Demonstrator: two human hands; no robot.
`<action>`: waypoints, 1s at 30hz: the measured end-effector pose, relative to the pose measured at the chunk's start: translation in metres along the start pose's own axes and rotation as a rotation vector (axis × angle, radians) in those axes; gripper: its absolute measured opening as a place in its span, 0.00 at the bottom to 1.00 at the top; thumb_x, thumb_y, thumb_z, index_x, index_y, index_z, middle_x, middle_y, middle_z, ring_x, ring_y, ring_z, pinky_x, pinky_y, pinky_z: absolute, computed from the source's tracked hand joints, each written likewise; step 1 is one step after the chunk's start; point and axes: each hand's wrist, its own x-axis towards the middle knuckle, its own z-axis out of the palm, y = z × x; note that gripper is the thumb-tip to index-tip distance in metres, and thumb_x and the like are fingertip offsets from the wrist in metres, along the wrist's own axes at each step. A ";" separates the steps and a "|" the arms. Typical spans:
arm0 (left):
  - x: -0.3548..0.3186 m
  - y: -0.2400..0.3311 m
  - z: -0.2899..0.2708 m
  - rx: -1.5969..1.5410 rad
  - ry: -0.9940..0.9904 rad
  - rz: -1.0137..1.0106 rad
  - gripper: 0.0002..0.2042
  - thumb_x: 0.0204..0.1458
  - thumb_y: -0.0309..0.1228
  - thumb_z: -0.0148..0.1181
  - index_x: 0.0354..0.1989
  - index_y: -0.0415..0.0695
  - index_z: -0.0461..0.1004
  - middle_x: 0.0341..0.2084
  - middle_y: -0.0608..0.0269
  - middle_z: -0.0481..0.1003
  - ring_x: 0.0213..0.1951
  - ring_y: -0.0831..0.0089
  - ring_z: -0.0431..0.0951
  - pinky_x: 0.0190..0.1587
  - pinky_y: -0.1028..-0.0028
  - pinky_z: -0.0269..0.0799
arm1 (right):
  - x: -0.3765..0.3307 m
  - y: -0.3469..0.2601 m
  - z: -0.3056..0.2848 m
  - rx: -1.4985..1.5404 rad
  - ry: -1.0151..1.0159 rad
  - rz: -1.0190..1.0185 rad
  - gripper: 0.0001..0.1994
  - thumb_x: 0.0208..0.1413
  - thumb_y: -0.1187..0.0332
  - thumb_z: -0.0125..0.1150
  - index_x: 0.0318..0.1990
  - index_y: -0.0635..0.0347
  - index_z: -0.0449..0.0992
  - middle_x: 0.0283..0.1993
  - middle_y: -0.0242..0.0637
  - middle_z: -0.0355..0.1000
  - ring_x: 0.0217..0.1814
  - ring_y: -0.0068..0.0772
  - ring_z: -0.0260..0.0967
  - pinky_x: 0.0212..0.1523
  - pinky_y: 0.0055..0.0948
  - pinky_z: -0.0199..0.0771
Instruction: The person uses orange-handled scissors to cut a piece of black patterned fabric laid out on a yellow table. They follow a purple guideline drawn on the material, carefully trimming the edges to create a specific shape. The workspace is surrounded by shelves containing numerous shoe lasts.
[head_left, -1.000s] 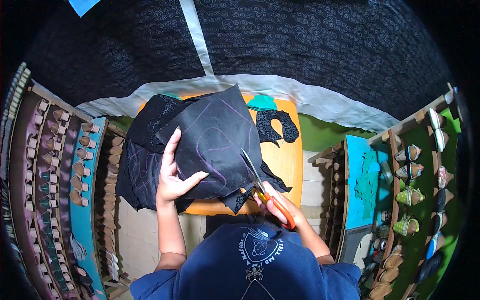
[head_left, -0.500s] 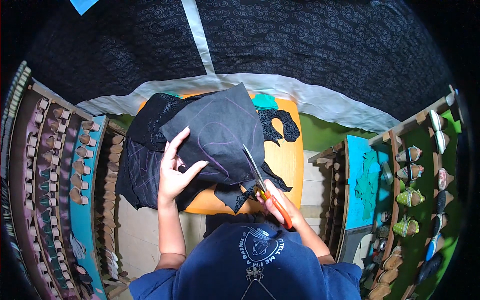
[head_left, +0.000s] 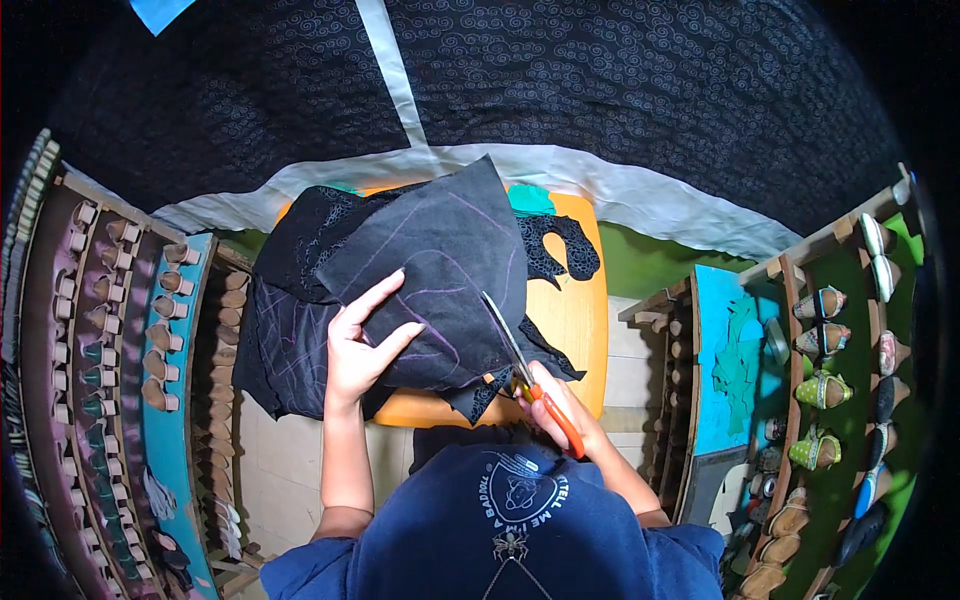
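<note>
A dark grey-black cloth (head_left: 430,235) marked with purple lines lies over the near part of an orange table. On its left part rests my left hand (head_left: 362,345), thumb and forefinger spread apart, the fingertips against the cloth. Orange-handled scissors (head_left: 556,422) are gripped in my right hand (head_left: 555,405) at the cloth's near right edge. Their long blade (head_left: 503,325) points up and left across the marked surface. How the lower blade lies is hidden beneath the cloth. More black patterned fabric (head_left: 285,330) is bunched beneath and left of it.
The orange table (head_left: 585,345) carries a black patterned cutout (head_left: 575,250) and green fabric (head_left: 530,200). Racks of shoe forms (head_left: 165,340) stand at left; shoes (head_left: 822,390) fill a rack at right. A large black patterned cloth (head_left: 640,90) hangs beyond the table.
My left hand has slid slightly right and up over the cloth. The marked cloth has shifted a little, its far corner now higher. The scissors have hardly moved.
</note>
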 end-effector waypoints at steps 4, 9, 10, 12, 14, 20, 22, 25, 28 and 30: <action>0.000 -0.001 0.000 0.006 0.015 0.048 0.27 0.32 0.21 0.65 0.46 0.36 0.66 0.44 0.56 0.69 0.44 0.74 0.69 0.48 0.76 0.62 | 0.000 0.004 0.001 -0.020 0.012 -0.027 0.13 0.52 0.60 0.45 0.30 0.61 0.57 0.21 0.41 0.57 0.21 0.38 0.58 0.25 0.30 0.59; -0.003 0.001 0.002 -0.025 0.033 0.031 0.28 0.31 0.20 0.66 0.47 0.35 0.66 0.44 0.56 0.69 0.45 0.73 0.68 0.49 0.76 0.61 | -0.001 0.004 0.002 0.003 0.022 -0.011 0.15 0.52 0.56 0.45 0.30 0.61 0.57 0.20 0.42 0.58 0.21 0.40 0.58 0.24 0.30 0.58; -0.004 0.001 0.002 -0.032 0.038 0.027 0.28 0.31 0.20 0.66 0.47 0.35 0.66 0.44 0.55 0.69 0.45 0.73 0.68 0.49 0.76 0.61 | -0.001 0.004 0.002 0.004 0.018 -0.005 0.16 0.52 0.56 0.45 0.30 0.61 0.57 0.20 0.42 0.58 0.21 0.40 0.59 0.24 0.30 0.58; -0.005 -0.001 0.002 -0.032 0.039 0.027 0.28 0.31 0.20 0.66 0.47 0.35 0.65 0.44 0.55 0.69 0.45 0.73 0.68 0.49 0.76 0.61 | -0.001 0.003 0.002 0.011 0.003 -0.001 0.16 0.52 0.55 0.44 0.30 0.61 0.57 0.20 0.42 0.58 0.22 0.41 0.59 0.25 0.30 0.59; -0.006 -0.003 0.000 -0.018 0.026 0.035 0.28 0.31 0.19 0.66 0.47 0.35 0.65 0.44 0.55 0.68 0.45 0.73 0.69 0.49 0.76 0.61 | -0.001 0.004 0.002 0.020 -0.001 -0.021 0.16 0.52 0.55 0.44 0.31 0.61 0.57 0.20 0.42 0.58 0.22 0.41 0.60 0.25 0.30 0.60; -0.007 -0.004 -0.001 -0.030 -0.014 0.065 0.28 0.31 0.20 0.66 0.46 0.34 0.66 0.45 0.55 0.68 0.45 0.72 0.68 0.50 0.75 0.61 | 0.000 0.009 0.002 0.028 0.004 -0.033 0.15 0.52 0.57 0.44 0.32 0.61 0.56 0.21 0.42 0.59 0.22 0.42 0.60 0.26 0.31 0.61; -0.007 -0.003 -0.002 -0.003 0.006 0.071 0.28 0.31 0.21 0.66 0.46 0.34 0.66 0.44 0.54 0.69 0.45 0.72 0.69 0.49 0.75 0.61 | 0.000 0.009 0.001 0.044 -0.014 0.003 0.13 0.52 0.59 0.44 0.31 0.61 0.56 0.20 0.42 0.58 0.22 0.42 0.60 0.26 0.31 0.60; -0.006 -0.003 -0.002 0.051 0.013 0.082 0.27 0.31 0.21 0.66 0.45 0.34 0.67 0.43 0.54 0.69 0.45 0.71 0.69 0.49 0.75 0.62 | -0.001 0.009 0.001 0.015 -0.002 0.000 0.11 0.50 0.62 0.45 0.31 0.61 0.56 0.20 0.42 0.58 0.21 0.43 0.60 0.25 0.32 0.60; -0.007 -0.004 -0.005 0.098 -0.033 0.077 0.29 0.31 0.20 0.66 0.47 0.34 0.65 0.46 0.54 0.67 0.47 0.70 0.67 0.51 0.75 0.60 | -0.001 0.005 0.000 -0.076 0.024 -0.022 0.10 0.49 0.65 0.46 0.30 0.61 0.57 0.19 0.43 0.59 0.21 0.45 0.60 0.24 0.32 0.59; -0.007 -0.004 -0.006 0.118 -0.060 0.076 0.30 0.31 0.20 0.66 0.48 0.34 0.64 0.47 0.53 0.66 0.48 0.70 0.66 0.52 0.74 0.59 | -0.001 0.007 0.001 -0.051 0.020 -0.005 0.10 0.48 0.65 0.47 0.30 0.61 0.57 0.19 0.43 0.59 0.21 0.45 0.60 0.24 0.32 0.59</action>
